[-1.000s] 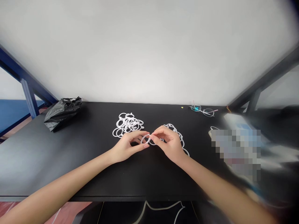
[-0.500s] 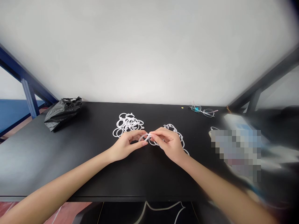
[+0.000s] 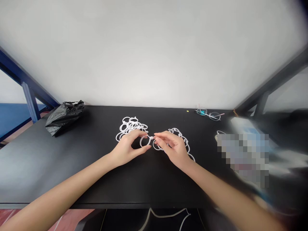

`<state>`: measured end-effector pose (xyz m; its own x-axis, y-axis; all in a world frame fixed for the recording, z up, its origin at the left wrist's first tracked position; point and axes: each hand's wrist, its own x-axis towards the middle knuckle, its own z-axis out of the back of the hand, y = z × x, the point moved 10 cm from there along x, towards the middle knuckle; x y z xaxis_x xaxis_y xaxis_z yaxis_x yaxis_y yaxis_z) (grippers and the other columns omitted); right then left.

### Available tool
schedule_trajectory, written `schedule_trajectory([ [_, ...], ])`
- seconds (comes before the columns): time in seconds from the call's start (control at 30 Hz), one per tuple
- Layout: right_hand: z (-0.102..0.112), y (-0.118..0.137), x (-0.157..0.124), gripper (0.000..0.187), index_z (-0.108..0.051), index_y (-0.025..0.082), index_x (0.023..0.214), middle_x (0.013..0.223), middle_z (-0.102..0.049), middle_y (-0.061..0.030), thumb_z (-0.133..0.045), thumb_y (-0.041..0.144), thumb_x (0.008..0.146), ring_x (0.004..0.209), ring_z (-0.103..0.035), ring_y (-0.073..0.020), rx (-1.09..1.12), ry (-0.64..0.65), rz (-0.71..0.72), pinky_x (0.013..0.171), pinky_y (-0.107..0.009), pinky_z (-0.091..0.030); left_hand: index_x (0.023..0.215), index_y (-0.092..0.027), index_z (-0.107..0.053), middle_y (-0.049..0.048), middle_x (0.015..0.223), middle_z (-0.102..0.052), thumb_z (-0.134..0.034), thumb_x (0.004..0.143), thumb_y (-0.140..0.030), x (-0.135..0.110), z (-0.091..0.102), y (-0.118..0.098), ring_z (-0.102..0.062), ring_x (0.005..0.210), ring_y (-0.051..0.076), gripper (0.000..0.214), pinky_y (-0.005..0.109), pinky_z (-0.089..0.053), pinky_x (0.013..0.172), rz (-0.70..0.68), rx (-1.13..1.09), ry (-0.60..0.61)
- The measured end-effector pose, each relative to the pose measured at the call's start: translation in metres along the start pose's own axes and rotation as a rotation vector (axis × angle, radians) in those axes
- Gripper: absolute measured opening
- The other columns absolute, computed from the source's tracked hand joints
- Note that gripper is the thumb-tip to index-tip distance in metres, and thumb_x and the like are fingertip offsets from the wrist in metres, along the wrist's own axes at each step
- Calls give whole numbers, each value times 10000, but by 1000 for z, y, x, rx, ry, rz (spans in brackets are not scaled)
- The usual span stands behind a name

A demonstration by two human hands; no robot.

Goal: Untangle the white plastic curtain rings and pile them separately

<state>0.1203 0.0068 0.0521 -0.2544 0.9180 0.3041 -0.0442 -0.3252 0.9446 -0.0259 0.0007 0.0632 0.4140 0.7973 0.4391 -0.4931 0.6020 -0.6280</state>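
A white plastic ring (image 3: 140, 143) with a small knob on its right side is held above the table between both hands. My left hand (image 3: 128, 146) grips it with the thumb low and the fingers at the top, closed around its rim. My right hand (image 3: 174, 146) has thumb and fingertips pinched together at the knob. Behind my left hand lies a heap of similar white rings (image 3: 133, 120). A linked chain of white rings (image 3: 189, 148) curves behind and beneath my right hand, partly hidden by it.
Everything lies on a black table (image 3: 134, 183) against a pale wall. A crumpled black plastic bag (image 3: 64, 117) sits at the back left. Eyeglasses (image 3: 208, 114) rest at the back right. A blurred, pixelated package (image 3: 245, 128) stands on the right.
The held ring has turned to face me more fully, showing a rounder outline and its knob. My left hand has shifted slightly left, its fingers further apart.
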Motion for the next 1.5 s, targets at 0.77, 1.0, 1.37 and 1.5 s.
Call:
schedule_trajectory([
  [0.77,-2,16,1,168,-657,211,987,806,-700,-18,-610,149,838,744,-652,-174,-526,30,210,809,-381,-534,1220,-211,-547,90,1136,-613,-581,894,-292,1,3,17,-571,1019,255,338,408,-442,879,-86,608,-22],
  [1.0,-21,1,-2,225,-650,193,955,797,-689,-14,-727,102,764,792,-625,-200,-739,236,178,899,-441,-476,1211,-194,-551,101,1149,-609,-609,877,-280,0,2,13,-563,1048,267,349,423,-438,898,-108,606,-27],
  [1.37,1,34,-5,235,-653,213,928,823,-661,-33,-508,42,856,749,-631,-161,-580,-84,419,688,-297,-533,1186,-192,-541,100,1136,-633,-580,911,-213,-2,2,-21,-570,1019,235,278,438,-424,944,-294,461,-61],
  [1.5,8,53,-12,234,-659,216,947,859,-688,-47,-527,39,866,759,-633,-166,-552,-198,538,667,-308,-539,1205,-193,-532,104,1131,-634,-560,919,-203,-5,-6,-27,-570,1047,239,288,453,-428,967,-346,418,-3],
])
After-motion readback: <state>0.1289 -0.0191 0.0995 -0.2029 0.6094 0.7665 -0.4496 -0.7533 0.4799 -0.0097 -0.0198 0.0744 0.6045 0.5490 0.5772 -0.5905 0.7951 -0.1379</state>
